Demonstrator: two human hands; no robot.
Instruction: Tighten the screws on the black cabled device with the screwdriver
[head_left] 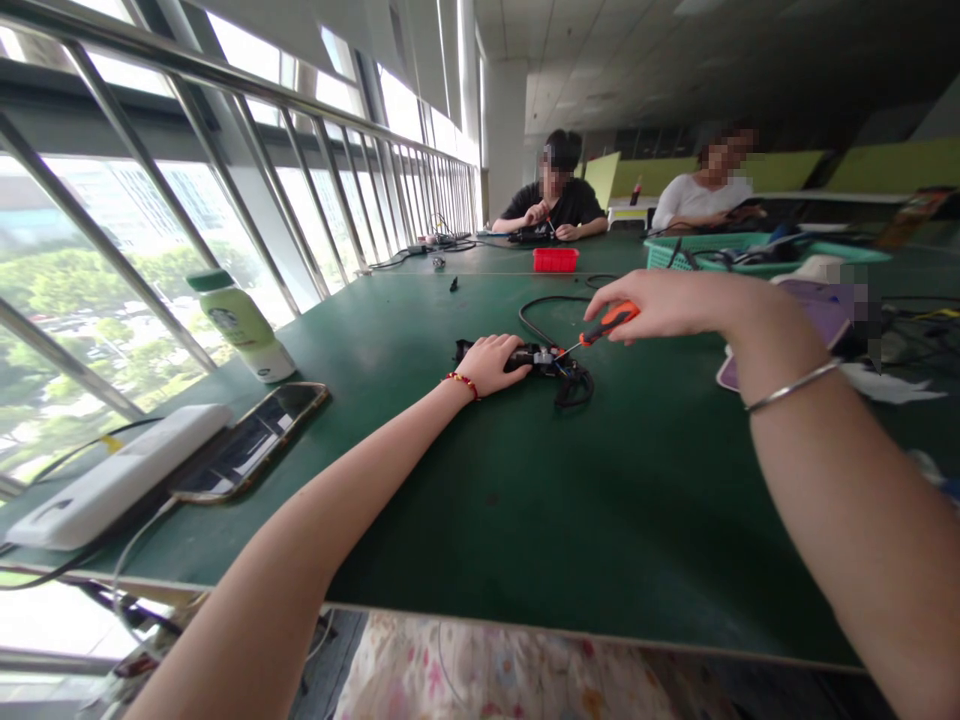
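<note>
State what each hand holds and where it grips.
Right hand: screwdriver, by its orange handle. Left hand: black device, pressed down on top.

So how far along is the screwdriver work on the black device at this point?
Mid-job. Already done: the small black device lies on the green table, its cable beside it. In hand: the left hand pins it down while the right hand holds the orange screwdriver, tip at it. Whatever is left can't be told from here.

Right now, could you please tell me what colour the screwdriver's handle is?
Orange with black, on the screwdriver held in the right hand; the head view shows it best.
</note>
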